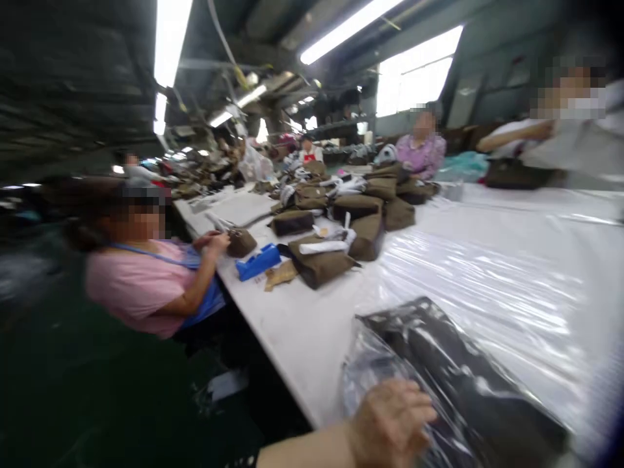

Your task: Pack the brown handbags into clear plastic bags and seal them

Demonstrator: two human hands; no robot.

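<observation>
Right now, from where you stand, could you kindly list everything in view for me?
plastic-wrapped dark package: one, black, foreground of the table
white table: one, white, sheeted in plastic, running into the distance
brown fabric bags: about ten, brown, grouped mid-table
blue plastic holder: one, blue, near the table edge
co-worker in pink shirt: one, pink, seated left of the table
co-worker in lilac blouse: one, lilac, across the table
fluorescent lights: several, white, overhead
own hand: one, bare, on the package

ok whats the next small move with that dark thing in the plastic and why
Probably smooth the plastic flat with the left hand, pressing lightly across it. That hand already rests on the dark item in clear plastic, the film looks creased and loose, and there is open white table beside it.
</observation>
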